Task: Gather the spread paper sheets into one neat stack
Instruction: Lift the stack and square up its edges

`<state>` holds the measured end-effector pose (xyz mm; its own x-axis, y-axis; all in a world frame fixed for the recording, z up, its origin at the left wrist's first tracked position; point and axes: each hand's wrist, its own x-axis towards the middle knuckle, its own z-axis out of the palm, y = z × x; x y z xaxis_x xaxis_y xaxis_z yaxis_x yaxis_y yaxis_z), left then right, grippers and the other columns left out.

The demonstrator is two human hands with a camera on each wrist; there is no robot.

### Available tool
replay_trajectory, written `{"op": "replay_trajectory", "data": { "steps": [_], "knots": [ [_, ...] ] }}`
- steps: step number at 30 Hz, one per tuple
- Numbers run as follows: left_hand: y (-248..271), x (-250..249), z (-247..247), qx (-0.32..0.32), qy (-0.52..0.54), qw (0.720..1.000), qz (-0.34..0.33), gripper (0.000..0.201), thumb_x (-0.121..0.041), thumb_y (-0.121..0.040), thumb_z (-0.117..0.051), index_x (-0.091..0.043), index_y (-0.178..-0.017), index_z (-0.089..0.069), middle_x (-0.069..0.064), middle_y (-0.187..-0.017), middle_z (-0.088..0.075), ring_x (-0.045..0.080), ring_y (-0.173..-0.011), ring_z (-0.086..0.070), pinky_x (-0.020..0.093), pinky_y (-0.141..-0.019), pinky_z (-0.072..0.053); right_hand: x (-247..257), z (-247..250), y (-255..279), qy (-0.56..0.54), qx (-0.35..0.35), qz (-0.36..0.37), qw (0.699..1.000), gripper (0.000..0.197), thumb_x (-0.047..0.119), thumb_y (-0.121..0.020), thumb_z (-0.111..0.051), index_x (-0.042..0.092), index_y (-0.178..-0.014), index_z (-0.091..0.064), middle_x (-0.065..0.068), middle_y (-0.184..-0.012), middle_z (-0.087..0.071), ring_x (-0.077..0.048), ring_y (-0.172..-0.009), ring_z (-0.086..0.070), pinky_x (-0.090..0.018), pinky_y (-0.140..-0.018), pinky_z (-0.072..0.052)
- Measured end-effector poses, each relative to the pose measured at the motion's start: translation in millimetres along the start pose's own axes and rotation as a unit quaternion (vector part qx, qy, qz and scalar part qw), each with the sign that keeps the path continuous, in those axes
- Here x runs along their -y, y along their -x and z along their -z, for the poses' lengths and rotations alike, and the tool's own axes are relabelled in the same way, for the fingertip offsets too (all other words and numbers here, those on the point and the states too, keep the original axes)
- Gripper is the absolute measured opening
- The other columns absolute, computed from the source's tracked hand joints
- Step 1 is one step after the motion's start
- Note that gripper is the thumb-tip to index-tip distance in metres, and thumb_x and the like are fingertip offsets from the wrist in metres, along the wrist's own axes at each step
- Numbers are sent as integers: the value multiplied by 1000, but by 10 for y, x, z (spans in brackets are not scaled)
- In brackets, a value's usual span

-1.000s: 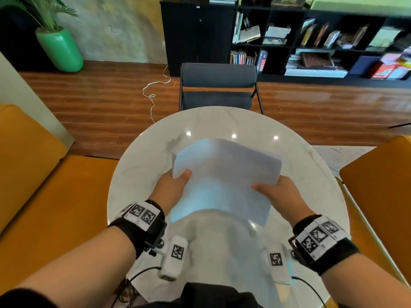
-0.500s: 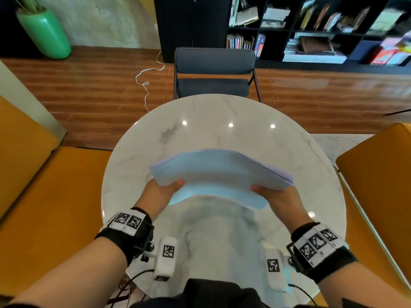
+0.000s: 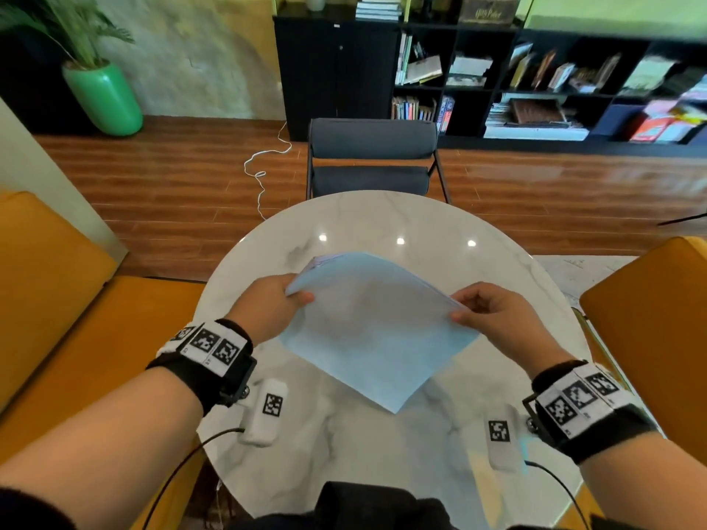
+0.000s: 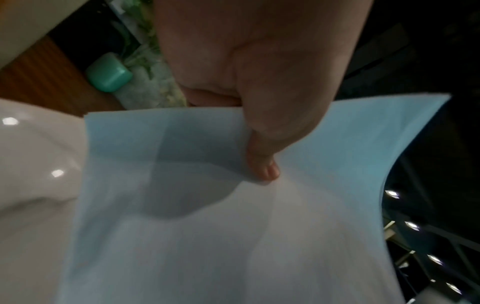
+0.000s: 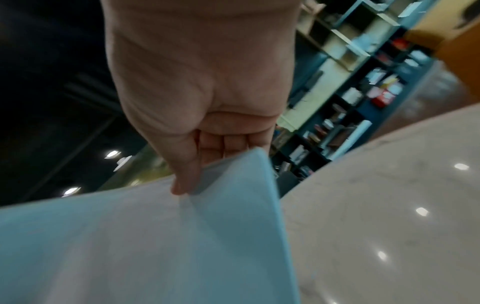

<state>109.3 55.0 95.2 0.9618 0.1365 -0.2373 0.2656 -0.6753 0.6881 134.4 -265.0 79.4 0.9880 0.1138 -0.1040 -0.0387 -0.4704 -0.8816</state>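
Observation:
A stack of pale blue-white paper sheets (image 3: 377,323) is held above the round marble table (image 3: 401,216), turned so one corner points toward me. My left hand (image 3: 285,300) pinches its left edge, thumb on top (image 4: 262,170). My right hand (image 3: 465,309) pinches the right corner, thumb on top and fingers curled beneath (image 5: 182,185). The sheet edges show as thin layered lines at the far left corner. The paper (image 4: 207,226) fills the lower half of the left wrist view, and the stack (image 5: 130,246) likewise the right wrist view.
A grey chair (image 3: 373,162) stands at the table's far side. Orange seats flank it on the left (image 3: 57,319) and the right (image 3: 650,300). A black bookshelf (image 3: 497,70) and a green plant pot (image 3: 103,97) stand across the wooden floor.
Both hands have turned the stack from lying flat and wide to a diamond stance with one corner toward me. It has been raised and moved slightly farther over the table.

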Motion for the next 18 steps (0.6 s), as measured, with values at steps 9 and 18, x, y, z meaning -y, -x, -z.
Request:
{"op": "replay_trajectory", "data": {
  "steps": [9,18],
  "knots": [
    [8,-385,235,45,-108,986,-116,18,-29,-85,-65,-27,-102,-65,-4,-98,-66,21,-98,-61,32,-82,-46,216,-346,106,94,-13,77,992,10,13,-90,-60,17,-83,-67,-5,-77,-68,-9,-71,-61,-19,-64,-44],
    [91,161,-268,-57,191,980,19,91,-37,-89,-61,-31,-152,4,0,-161,-17,20,-145,-24,43,-118,-24,24,-357,68,-59,-64,-70,994,14,12,-90,-58,21,-80,-64,-7,-78,-67,-29,-73,-62,-31,-65,-51]
  ]
}}
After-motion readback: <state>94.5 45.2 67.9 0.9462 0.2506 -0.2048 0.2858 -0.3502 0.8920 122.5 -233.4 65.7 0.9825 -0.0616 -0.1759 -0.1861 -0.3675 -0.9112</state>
